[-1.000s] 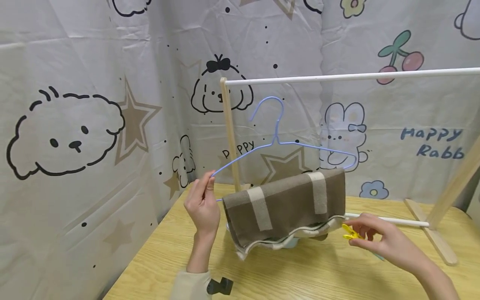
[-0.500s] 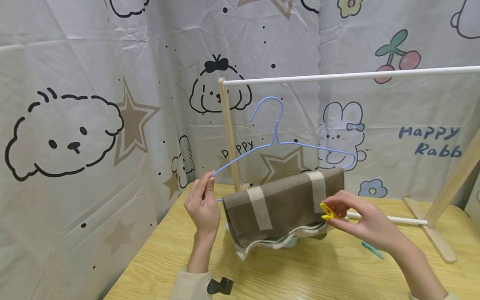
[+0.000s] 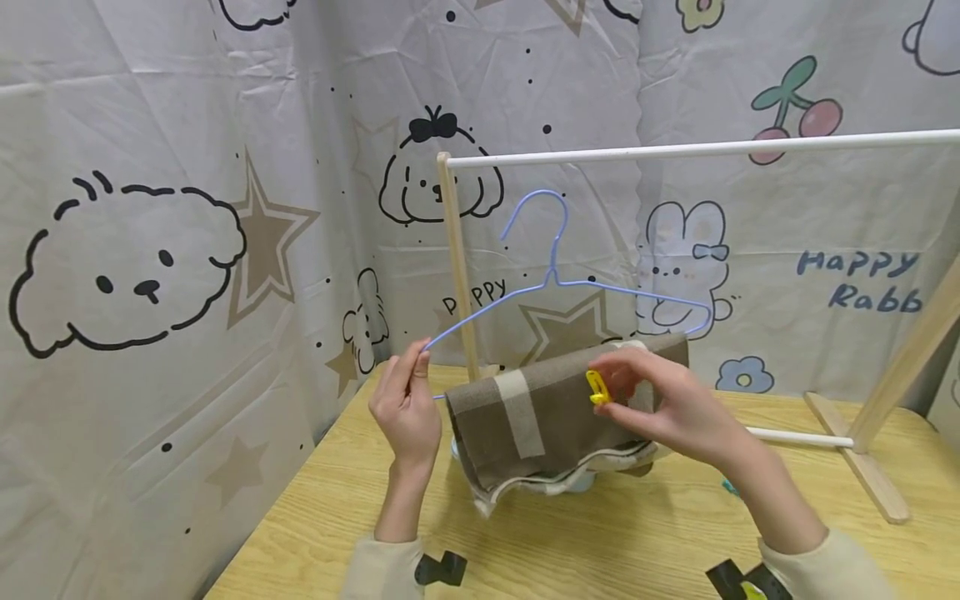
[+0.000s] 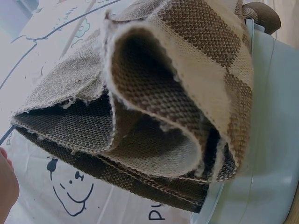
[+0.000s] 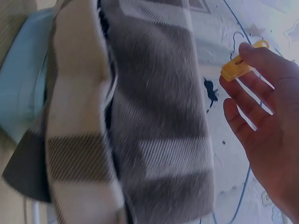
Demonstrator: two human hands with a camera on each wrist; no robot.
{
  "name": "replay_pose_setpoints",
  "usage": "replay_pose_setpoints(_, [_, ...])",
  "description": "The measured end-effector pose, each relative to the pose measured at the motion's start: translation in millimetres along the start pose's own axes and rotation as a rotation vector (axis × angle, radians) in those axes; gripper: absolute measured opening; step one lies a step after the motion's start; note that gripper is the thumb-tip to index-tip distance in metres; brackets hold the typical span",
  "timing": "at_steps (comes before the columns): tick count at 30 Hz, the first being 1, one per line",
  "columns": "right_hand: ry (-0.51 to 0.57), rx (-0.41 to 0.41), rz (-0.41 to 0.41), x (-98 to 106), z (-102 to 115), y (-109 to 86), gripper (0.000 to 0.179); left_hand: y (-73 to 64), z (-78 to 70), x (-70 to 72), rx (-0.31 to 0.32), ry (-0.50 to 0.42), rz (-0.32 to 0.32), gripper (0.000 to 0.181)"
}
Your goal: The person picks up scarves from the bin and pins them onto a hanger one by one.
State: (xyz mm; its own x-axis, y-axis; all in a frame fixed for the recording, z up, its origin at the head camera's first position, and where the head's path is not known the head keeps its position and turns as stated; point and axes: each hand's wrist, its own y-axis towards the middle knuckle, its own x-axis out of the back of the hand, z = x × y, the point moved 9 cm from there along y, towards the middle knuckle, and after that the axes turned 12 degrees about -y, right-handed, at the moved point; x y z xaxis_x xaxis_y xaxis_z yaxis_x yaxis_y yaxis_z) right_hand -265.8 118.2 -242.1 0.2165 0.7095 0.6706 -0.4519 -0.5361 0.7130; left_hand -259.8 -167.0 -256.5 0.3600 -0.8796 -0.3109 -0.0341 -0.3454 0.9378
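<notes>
A blue wire hanger (image 3: 553, 281) is held upright by its left corner in my left hand (image 3: 405, 408), which pinches it between thumb and fingers. Over the hanger's lower bar hangs a brown and cream checked scarf (image 3: 562, 417), folded in layers that show end-on in the left wrist view. My right hand (image 3: 678, 408) pinches a small yellow clothespin (image 3: 597, 388) between thumb and fingertips, in front of the scarf's right half. In the right wrist view the clothespin (image 5: 237, 67) stays apart from the cloth. Part of the scarf's right stripe is hidden behind that hand.
Behind stands a drying rack with a white top rod (image 3: 675, 151) and wooden post (image 3: 459, 267). A pale blue container (image 4: 261, 135) sits beneath the scarf. A small teal item (image 3: 730, 487) lies on the wooden table (image 3: 315, 508), partly hidden by the right arm. Printed curtains (image 3: 187, 400) surround it.
My right hand has carried the yellow clothespin leftward and up, from beside the scarf's right edge to in front of it. The left hand, hanger and scarf have stayed nearly still.
</notes>
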Motion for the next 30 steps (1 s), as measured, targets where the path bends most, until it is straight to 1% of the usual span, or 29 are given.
replay_pose_setpoints(5, [0.037, 0.063, -0.031, -9.8, 10.7, 25.6, 0.052, 1.0, 1.3, 0.7, -0.002, -0.002, -0.002, 0.012])
replay_pose_setpoints(9, [0.050, 0.057, -0.013, -19.6, 14.6, 38.6, 0.050, 0.9, 1.9, 1.6, 0.001, -0.002, -0.004, 0.012])
replay_pose_setpoints(12, [0.051, 0.031, -0.012, -25.5, 17.3, 44.8, 0.047, -0.3, 1.8, 1.0, 0.004, 0.003, 0.001, 0.012])
replay_pose_setpoints(14, [0.044, 0.020, -0.026, -28.7, 19.5, 48.4, 0.045, -1.4, 1.6, 0.4, 0.004, 0.006, 0.005, 0.012])
replay_pose_setpoints(20, [0.032, 0.035, -0.088, -37.7, 28.1, 58.2, 0.040, -2.5, 0.6, -1.3, 0.003, -0.002, 0.007, 0.012])
replay_pose_setpoints(26, [0.048, 0.052, -0.075, -48.9, 37.2, 67.0, 0.034, -2.9, 0.1, -3.0, 0.009, -0.005, 0.010, 0.012])
replay_pose_setpoints(30, [0.075, 0.031, -0.062, -56.8, 38.5, 73.7, 0.029, -3.1, -0.2, -3.0, 0.016, -0.003, 0.016, 0.013])
